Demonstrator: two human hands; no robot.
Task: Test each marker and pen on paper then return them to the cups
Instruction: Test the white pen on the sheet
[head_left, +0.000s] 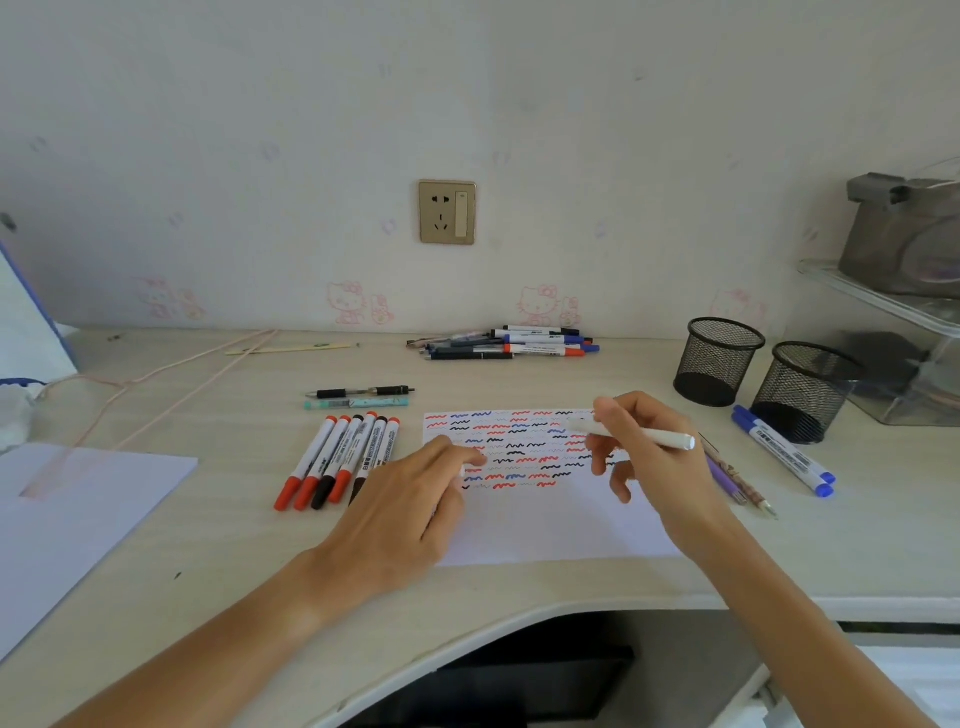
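Pale wood-grain surface (519, 587) runs beneath my hands, against a wall with a socket (447, 212). My right hand (649, 447) pinches a white marker (644, 435) level above the paper (545, 525), which is covered in red, blue and black squiggles. My left hand (410, 504) rests on the paper's left edge, fingers curled; whether it holds something I cannot tell. Just left lies a row of red and black markers (337, 457), two pens (358, 397) beyond them. Right of the paper lie two blue markers (784, 452) beside two black mesh cups (719, 358). More pens are piled (509, 343) near the wall.
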